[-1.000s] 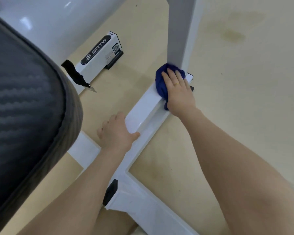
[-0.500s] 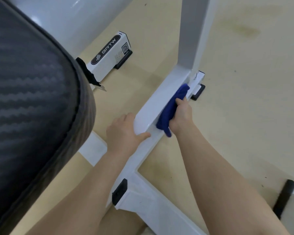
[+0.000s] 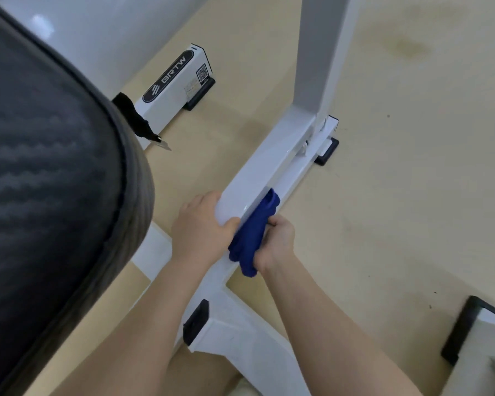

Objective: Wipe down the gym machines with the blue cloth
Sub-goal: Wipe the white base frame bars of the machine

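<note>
While my left hand clasps the white metal base beam for support, head view shows my right hand gripping the bunched blue cloth, pressed against that beam's right side to wipe it.

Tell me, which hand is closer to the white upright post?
Right, slightly. The right hand, gripping the blue cloth, is on the post's side of the base bar; the left hand grips the bar's far side.
</note>
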The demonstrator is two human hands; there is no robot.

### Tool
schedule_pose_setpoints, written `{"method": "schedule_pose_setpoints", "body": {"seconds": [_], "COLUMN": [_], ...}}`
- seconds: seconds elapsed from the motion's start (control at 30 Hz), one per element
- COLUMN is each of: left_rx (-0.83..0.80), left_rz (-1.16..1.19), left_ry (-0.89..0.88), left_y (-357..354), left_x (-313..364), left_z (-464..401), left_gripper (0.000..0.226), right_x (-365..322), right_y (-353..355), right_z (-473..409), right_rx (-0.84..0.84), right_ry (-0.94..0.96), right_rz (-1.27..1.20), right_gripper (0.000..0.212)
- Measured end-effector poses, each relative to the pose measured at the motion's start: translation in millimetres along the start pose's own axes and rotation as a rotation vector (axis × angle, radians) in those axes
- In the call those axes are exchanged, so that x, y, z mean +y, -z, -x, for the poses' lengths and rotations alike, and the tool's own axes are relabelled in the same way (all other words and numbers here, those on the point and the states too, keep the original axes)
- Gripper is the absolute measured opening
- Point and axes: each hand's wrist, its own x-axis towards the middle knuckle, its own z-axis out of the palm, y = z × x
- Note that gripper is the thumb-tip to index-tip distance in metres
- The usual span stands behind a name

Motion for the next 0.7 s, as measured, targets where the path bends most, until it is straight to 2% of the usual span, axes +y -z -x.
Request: {"method": "schedule_pose_setpoints", "body": {"seconds": [0.1, 0.2, 0.33, 0.43, 0.5, 0.57, 0.7], "left_rx": [-0.016, -0.035, -0.045, -0.045, -0.052, -0.072, -0.106], "left_rz": [0.05, 0.073, 0.099, 0.162, 0.195, 0.205, 0.196], "left_ry": [0.024, 0.021, 0.029, 0.031, 0.039, 0.035, 0.029], "left_y": [2.4, 5.7, 9.8, 10.6, 11.1, 12.7, 19.1], "left_x": [2.1, 4.3, 7.6, 9.1, 9.3, 9.5, 12.8], "left_z": [1.0, 1.9, 3.0, 3.8, 4.2, 3.6, 5.0], "left_gripper": [0.044, 0.038, 0.044, 0.025, 0.017, 0.017, 0.038], "right_x": [8.8, -13.0, -13.1, 7.2, 4.0, -19.3, -70.4], "right_y": [-0.9, -16.4, -15.8, -7.5, -9.5, -25.2, -58.6], "right_z": [6.7, -5.1, -2.5, 7.4, 4.6, -6.8, -13.3], "right_rx": [-0.067, -0.102, -0.085, -0.082, 0.031, 0.127, 0.083], "right_ry": [0.12, 0.428, 0.777, 1.037, 1.252, 1.459, 1.417], "right_rz": [0.062, 0.244, 0.755, 1.175, 1.417, 1.687, 2.157], "right_gripper": [0.033, 0.048, 0.062, 0.054, 0.051, 0.057, 0.055]}}
